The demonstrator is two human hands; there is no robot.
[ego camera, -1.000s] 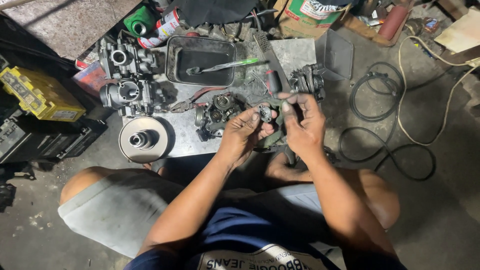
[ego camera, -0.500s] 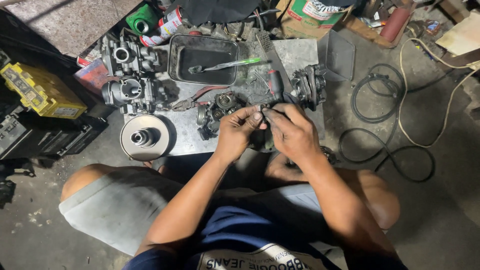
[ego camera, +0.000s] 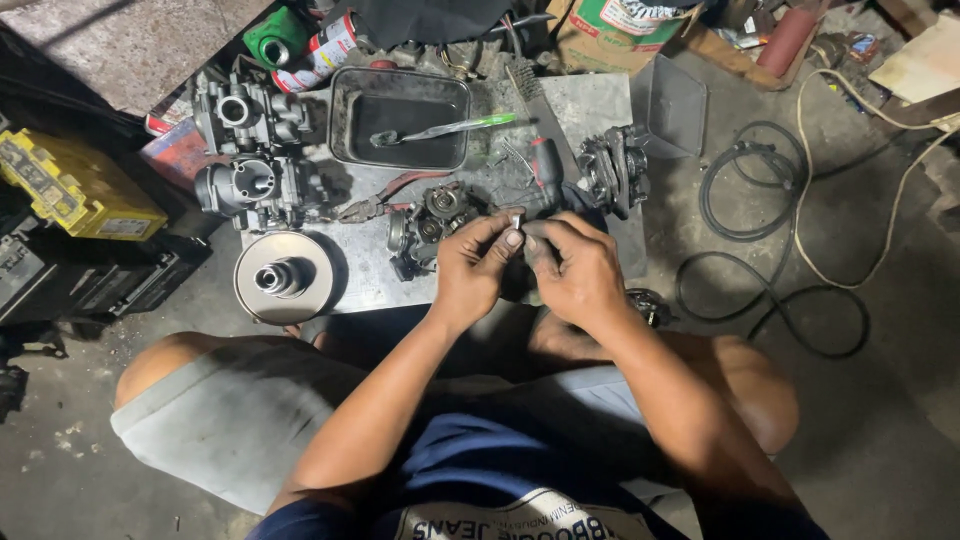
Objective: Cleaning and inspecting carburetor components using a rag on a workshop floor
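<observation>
Your left hand [ego camera: 478,268] pinches a small metal part [ego camera: 516,218] between thumb and fingertips, just above the plate [ego camera: 590,95]'s near edge; your right hand [ego camera: 575,270] curls beside it, fingers closed, seemingly on the same piece, though the grip is hidden. If the pinch slackens, the part could drop among the carburetors [ego camera: 255,150] left of the plate. The tray [ego camera: 400,115] sits on the plate; hoses [ego camera: 760,250] lie right of it on bare concrete.
</observation>
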